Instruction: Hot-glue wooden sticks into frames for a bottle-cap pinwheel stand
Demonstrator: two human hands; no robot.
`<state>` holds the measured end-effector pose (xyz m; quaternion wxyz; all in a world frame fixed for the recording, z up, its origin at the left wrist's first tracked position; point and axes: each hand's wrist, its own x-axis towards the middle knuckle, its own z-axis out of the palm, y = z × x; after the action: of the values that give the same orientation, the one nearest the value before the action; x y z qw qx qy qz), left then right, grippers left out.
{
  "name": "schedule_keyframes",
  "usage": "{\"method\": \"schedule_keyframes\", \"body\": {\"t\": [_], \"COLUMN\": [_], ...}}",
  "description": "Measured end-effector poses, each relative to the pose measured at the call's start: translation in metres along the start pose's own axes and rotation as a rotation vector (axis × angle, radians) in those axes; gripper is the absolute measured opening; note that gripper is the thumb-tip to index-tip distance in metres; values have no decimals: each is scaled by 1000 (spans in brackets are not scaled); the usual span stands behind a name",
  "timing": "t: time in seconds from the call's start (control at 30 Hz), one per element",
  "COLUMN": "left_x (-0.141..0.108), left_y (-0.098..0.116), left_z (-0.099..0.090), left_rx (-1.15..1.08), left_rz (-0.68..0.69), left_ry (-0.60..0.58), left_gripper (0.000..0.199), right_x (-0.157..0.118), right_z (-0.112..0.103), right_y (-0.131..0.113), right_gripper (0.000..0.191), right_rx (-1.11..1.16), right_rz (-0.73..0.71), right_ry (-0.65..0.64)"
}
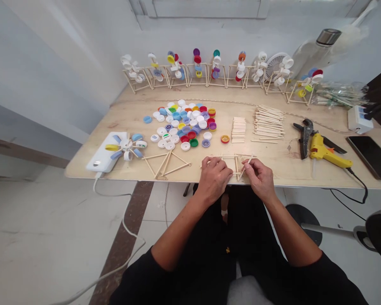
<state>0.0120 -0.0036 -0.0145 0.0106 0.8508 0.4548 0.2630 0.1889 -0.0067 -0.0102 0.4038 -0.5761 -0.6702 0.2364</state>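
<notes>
- Pinching a slanting stick between thumb and fingers, the right hand holds it at the right end of the frame in the head view; whether stick and frame touch is too small to make out.
- Left hand lies over the frame's left part, fingers curled down onto it; whether they grip or merely press is hidden.
- Frame lies by the front edge of the table, between and partly under the hands.
- Stick and frame should be very light, stiff but thin, liable to snap under a hard squeeze; the wood looks dry, so hardly slippery.
- Best hold: a light pinch near the stick's middle; for the frame, its long sides, sparing the corners, probably its weakest spots.
- Around them: second frame to the left, caps beyond, short sticks, long sticks and glue gun toward the right.
</notes>
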Motion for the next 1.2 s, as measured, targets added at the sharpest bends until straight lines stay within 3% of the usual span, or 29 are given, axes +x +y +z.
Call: {"method": "schedule_keyframes", "body": {"t": [1.2], "left_x": [-2], "left_y": [6], "left_z": [-4], "left_rx": [35], "left_rz": [-11], "left_ry": [6], "left_gripper": [17], "right_x": [0], "right_z": [0], "right_y": [2], "right_gripper": [27], "right_rx": [6], "right_rz": [15], "right_ry": [-1]}}
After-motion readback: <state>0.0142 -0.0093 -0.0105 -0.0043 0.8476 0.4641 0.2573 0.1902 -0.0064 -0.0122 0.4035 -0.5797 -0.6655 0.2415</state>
